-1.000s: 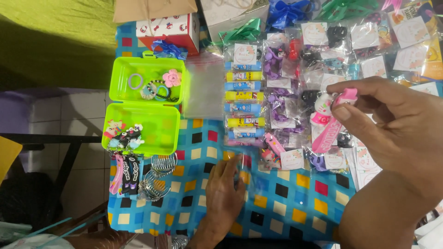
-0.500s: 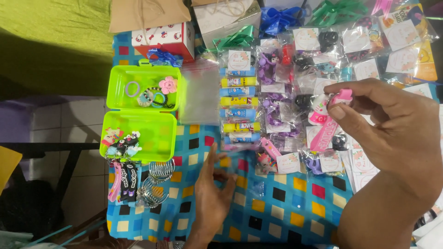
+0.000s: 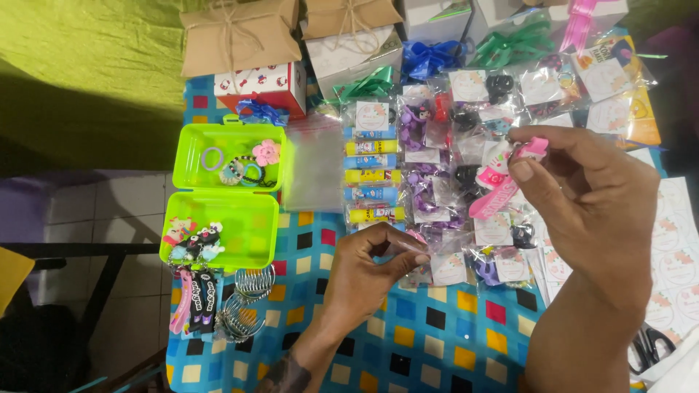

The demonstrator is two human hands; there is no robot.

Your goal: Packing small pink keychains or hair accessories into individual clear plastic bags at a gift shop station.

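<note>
My right hand (image 3: pixel 590 207) is raised over the table, pinching a pink and white keychain charm (image 3: pixel 502 171) with a pink strap hanging down from it. My left hand (image 3: pixel 364 273) rests lower, its fingertips closed on the edge of a small clear packet (image 3: pixel 421 258) lying among rows of similar bagged trinkets (image 3: pixel 451 182). A stack of small coloured tubes in clear wrap (image 3: pixel 371 171) lies just above my left hand. The table carries a blue checkered cloth (image 3: pixel 437 342).
An open lime green plastic case (image 3: pixel 226 196) holds hair ties, a flower clip and small charms at left. Metal spring rings (image 3: pixel 244 302) and hanging keychains lie below it. Brown and white gift boxes (image 3: pixel 240 36) and ribbon bows stand at the back. Scissors (image 3: pixel 652 346) lie at right.
The view has shifted down, bringing the gift boxes into sight. My left hand moved up and right from the cloth to the clear packet and pinched it. My right hand stayed raised with the charm.
</note>
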